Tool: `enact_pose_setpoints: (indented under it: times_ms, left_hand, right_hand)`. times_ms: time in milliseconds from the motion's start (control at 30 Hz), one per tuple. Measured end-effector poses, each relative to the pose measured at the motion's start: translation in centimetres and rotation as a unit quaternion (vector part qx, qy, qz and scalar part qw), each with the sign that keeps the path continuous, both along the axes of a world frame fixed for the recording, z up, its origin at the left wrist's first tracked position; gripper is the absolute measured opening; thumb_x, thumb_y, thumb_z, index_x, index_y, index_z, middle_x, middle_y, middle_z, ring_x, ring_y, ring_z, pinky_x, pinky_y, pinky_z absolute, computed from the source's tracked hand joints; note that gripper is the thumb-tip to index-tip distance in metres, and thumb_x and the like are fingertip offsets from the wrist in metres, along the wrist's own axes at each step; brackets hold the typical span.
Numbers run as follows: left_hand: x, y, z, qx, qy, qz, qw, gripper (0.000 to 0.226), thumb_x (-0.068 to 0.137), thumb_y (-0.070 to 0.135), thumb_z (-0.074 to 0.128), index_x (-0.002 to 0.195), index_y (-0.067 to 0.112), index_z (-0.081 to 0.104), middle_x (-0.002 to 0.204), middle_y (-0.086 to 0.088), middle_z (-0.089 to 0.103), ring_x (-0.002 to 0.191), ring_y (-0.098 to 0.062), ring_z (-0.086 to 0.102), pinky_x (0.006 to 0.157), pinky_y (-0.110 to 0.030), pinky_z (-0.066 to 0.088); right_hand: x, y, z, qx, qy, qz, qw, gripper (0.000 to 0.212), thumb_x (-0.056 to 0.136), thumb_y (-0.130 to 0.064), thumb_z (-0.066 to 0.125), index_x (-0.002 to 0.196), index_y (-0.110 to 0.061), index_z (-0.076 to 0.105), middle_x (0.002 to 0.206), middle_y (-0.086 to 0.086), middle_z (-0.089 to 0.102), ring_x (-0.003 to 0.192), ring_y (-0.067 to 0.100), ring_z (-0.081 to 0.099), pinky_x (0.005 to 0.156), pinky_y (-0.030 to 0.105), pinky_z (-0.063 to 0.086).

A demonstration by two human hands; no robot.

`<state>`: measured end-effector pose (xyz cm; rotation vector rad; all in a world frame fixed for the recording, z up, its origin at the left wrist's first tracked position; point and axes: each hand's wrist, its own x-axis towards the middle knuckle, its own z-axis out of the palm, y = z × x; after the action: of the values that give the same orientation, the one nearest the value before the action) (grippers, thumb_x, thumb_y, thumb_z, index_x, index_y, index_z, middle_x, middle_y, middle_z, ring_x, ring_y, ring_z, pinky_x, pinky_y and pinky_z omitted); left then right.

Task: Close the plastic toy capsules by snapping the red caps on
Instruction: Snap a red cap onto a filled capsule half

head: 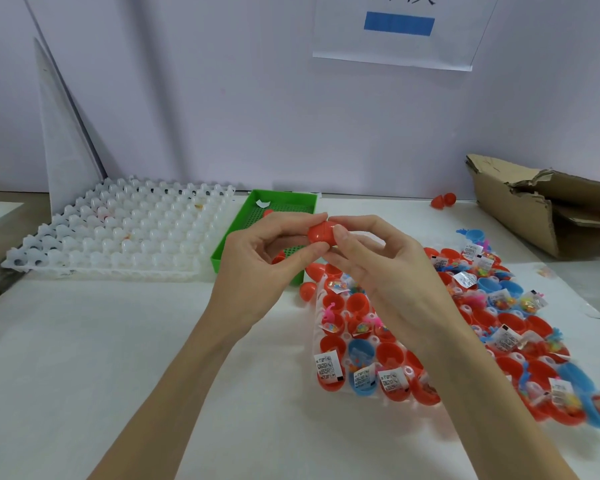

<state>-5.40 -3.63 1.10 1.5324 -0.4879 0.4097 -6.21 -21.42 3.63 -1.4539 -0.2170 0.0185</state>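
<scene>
I see a white table (118, 358) carrying a large empty white plastic tray (118, 233) of rounded bumps at the left, and a torn brown cardboard box (534, 206) at the far right. A green perforated bin (257, 216) sits between them, partly hidden behind my hands. Nearer, a clear holder (395, 341) is packed with glossy open red and blue capsule halves (392, 351) stuffed with small labelled packets. Above its far corner, my left hand (257, 265) and right hand (388, 271) both pinch one smooth red capsule (321, 233), fingertips curled around it, halves joined at a visible seam.
</scene>
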Motion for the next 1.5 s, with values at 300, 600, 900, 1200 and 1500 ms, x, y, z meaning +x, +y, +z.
enact_pose_setpoints:
  times_ms: [300, 600, 900, 1200, 1500]
  left_hand:
    - [-0.4, 0.1, 0.3, 0.032, 0.016, -0.033, 0.999, 0.037, 0.104, 0.007, 0.059, 0.140, 0.015, 0.065, 0.134, 0.001, 0.070, 0.131, -0.021, 0.061, 0.113, -0.049, 0.049]
    - [-0.5, -0.8, 0.1, 0.064, -0.031, 0.028, 0.997, 0.039, 0.101, 0.021, 0.064, 0.139, 0.019, 0.060, 0.142, 0.010, 0.063, 0.133, -0.019, 0.059, 0.108, -0.049, 0.051]
    - [-0.2, -1.0, 0.1, 0.101, -0.130, 0.036, 0.986, 0.029, 0.108, 0.034, 0.050, 0.132, 0.022, 0.060, 0.156, 0.004, 0.049, 0.146, -0.025, 0.046, 0.111, -0.027, 0.043]
    - [-0.8, -1.5, 0.5, 0.027, -0.075, -0.018, 0.997, 0.034, 0.108, 0.025, 0.044, 0.131, 0.005, 0.059, 0.140, -0.002, 0.063, 0.131, -0.026, 0.059, 0.101, -0.028, 0.052]
    - [-1.4, -2.3, 0.8, -0.006, -0.056, -0.018, 0.998, 0.035, 0.110, 0.029, 0.038, 0.126, 0.007, 0.061, 0.125, 0.000, 0.068, 0.118, -0.021, 0.065, 0.095, -0.024, 0.052]
  right_hand:
    - [-0.4, 0.3, 0.5, 0.239, 0.127, 0.165, 0.948, 0.040, 0.099, -0.010, 0.059, 0.137, 0.001, 0.053, 0.127, 0.020, 0.069, 0.119, 0.031, 0.068, 0.097, 0.036, 0.057]
    - [-0.3, 1.0, -0.2, 0.277, 0.128, 0.214, 0.928, 0.043, 0.097, -0.001, 0.057, 0.140, -0.005, 0.056, 0.138, 0.017, 0.064, 0.130, 0.026, 0.061, 0.108, 0.036, 0.048]
    - [-0.3, 1.9, -0.4, 0.321, 0.122, 0.253, 0.904, 0.038, 0.100, -0.017, 0.062, 0.134, -0.002, 0.062, 0.141, 0.019, 0.060, 0.132, 0.025, 0.059, 0.109, 0.034, 0.049]
    - [-1.0, 2.9, -0.7, 0.298, 0.068, 0.173, 0.936, 0.035, 0.096, -0.025, 0.063, 0.123, -0.004, 0.068, 0.127, 0.019, 0.067, 0.127, 0.027, 0.062, 0.108, 0.033, 0.050]
    - [-1.4, 2.8, -0.8, 0.233, 0.041, 0.101, 0.966, 0.051, 0.093, -0.028, 0.063, 0.131, 0.005, 0.059, 0.138, 0.026, 0.059, 0.133, 0.038, 0.055, 0.120, 0.051, 0.035]
